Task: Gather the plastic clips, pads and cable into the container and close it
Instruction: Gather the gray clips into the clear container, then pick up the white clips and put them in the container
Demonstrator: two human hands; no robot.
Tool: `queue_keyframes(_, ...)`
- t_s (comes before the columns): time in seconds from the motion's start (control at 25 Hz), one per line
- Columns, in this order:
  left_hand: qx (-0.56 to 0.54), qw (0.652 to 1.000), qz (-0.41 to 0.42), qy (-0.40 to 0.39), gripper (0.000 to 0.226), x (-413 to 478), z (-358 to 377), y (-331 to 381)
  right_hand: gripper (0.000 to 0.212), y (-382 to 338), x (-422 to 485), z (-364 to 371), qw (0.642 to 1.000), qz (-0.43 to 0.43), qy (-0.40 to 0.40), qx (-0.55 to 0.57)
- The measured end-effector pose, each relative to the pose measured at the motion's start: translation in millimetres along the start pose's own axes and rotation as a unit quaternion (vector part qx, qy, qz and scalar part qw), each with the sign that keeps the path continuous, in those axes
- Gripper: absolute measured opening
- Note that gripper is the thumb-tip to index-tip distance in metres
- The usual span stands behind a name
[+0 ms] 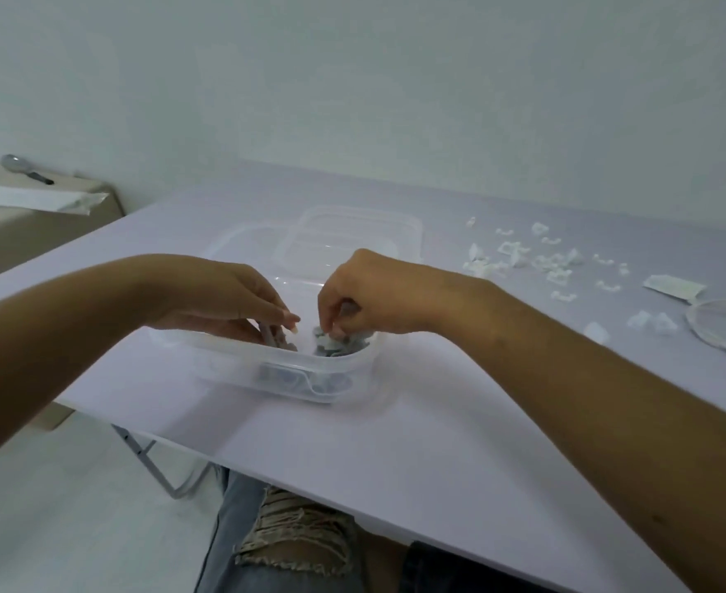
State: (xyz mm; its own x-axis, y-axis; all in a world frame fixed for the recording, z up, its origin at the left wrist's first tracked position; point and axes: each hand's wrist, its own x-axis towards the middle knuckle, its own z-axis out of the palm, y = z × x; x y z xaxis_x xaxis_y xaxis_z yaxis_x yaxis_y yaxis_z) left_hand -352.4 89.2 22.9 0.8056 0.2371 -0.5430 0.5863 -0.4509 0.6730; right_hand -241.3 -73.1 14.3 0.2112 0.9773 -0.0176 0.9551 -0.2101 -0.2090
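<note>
**Head view.** A clear, rectangular plastic container [284,374] is set near the front edge of a pale lilac table [395,442], directly before the seated person, so that it can be reached by both hands without stretching.

The right hand [370,293] is held over the container's right end with its fingers curled downward. A small cluster of white plastic clips [335,338] is pinched between fingertips and thumb, at the top of the grey-white heap inside.

The left hand [228,293] is placed inside the left end, with its fingers close together and slanted down. A pale strand, possibly the cable [268,333], is seen among them, but whether it is gripped cannot be told.

The translucent lid [352,233] is laid just behind the container, apparently so that the opening is left free while the lid is at hand for closing.

More loose white clips [519,254] are scattered well to the right. A flat white pad [674,286] and a round clear dish [721,331] lie beyond them, near the frame's edge.

The gathering is judged to be partly done: a share of the pieces lies outside on the table, and the lid is not yet fitted.

A beige side table [31,233] bearing paper stands at far left.
</note>
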Motion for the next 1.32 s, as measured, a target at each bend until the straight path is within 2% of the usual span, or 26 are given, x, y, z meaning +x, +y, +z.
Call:
queue_keyframes(0.08, -0.008, 1.0, -0.001, -0.009, 0.025, -1.1, 0.1, 5.0, 0.013, -1.9, -2.4, -0.1, 1.0, -0.008, 0.009, 0.018)
queue_keyframes(0.2, 0.07, 0.997, 0.002, 0.022, 0.024, -0.9, 4.0, 12.7, 0.011, 2.9, -18.9, -7.2, 0.99, -0.015, 0.078, 0.12)
queue_keyframes(0.28, 0.132, 0.989, 0.002, 0.06, 0.024, -0.6, 11.4, 23.9, 0.01, 20.3, -38.4, -20.3, 0.966, 0.012, 0.155, 0.206)
queue_keyframes(0.36, 0.197, 0.973, 0.026, 0.114, 0.024, -2.1, 21.9, 38.5, 0.01, 48.0, -65.3, -35.4, 0.928, 0.073, 0.24, 0.274)
queue_keyframes(0.4, 0.243, 0.955, 0.061, 0.155, 0.025, -3.3, 27.2, 47.2, 0.01, 63.4, -80.5, -41.8, 0.908, 0.11, 0.283, 0.288)
queue_keyframes(0.48, 0.327, 0.895, 0.166, 0.254, 0.027, -0.2, 43.8, 69.5, 0.011, 93.6, -111.3, -46.7, 0.873, 0.182, 0.36, 0.274)
queue_keyframes(0.56, 0.325, 0.85, 0.263, 0.32, 0.024, 8.3, 68.1, 91.2, 0.01, 118.5, -131.3, -37.6, 0.853, 0.233, 0.396, 0.249)
queue_keyframes(0.64, 0.3, 0.837, 0.323, 0.325, 0.02, 27.4, 99.9, 108.7, 0.008, 137.5, -140.8, -17.5, 0.856, 0.263, 0.386, 0.222)
queue_keyframes(0.72, 0.303, 0.837, 0.339, 0.305, 0.019, 53.2, 132.1, 117.3, 0.01, 150.8, -143.8, 6.5, 0.867, 0.278, 0.36, 0.2)
queue_keyframes(0.88, 0.301, 0.865, 0.278, 0.29, 0.03, 93.5, 177.1, 119.5, 0.024, 167.0, -141.2, 39.3, 0.907, 0.275, 0.301, 0.103)
queue_keyframes(1.0, 0.263, 0.883, 0.25, 0.297, 0.034, 112.9, 187.9, 115.7, 0.038, 169.6, -131.8, 50.7, 0.924, 0.262, 0.26, 0.102)
queue_keyframes(1.16, 0.247, 0.886, 0.24, 0.311, 0.032, 133.2, 185.7, 112.2, 0.025, 173.8, -122.8, 53.8, 0.921, 0.275, 0.248, 0.118)
queue_keyframes(1.32, 0.225, 0.875, 0.268, 0.335, 0.026, 145.2, 183.9, 105.9, 0.016, 182.5, -122.0, 53.1, 0.92, 0.294, 0.243, 0.085)
